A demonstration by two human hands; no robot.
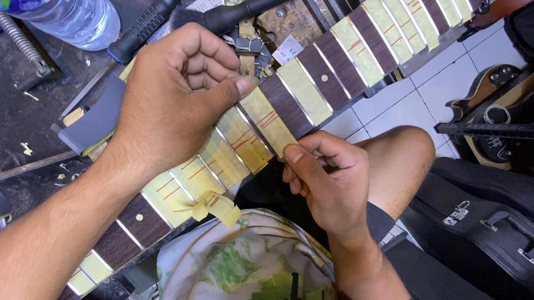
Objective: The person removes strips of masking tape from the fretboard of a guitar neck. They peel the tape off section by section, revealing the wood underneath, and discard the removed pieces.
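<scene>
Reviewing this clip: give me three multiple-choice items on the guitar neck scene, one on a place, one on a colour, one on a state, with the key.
1. Where does the left hand rest?
A. on top of the guitar neck
B. on the water bottle
C. on the black case

2. What colour are the tape strips across the fretboard?
A. blue
B. pale yellow
C. red

3. What is the right hand doing?
A. hanging free
B. pinching the end of a tape strip at the neck's near edge
C. gripping a hammer

Key: 1 A, the thumb presses on the fretboard; 2 B, yellowish strips alternate with dark wood; 3 B, the fingertips meet the strip's lower end.
</scene>
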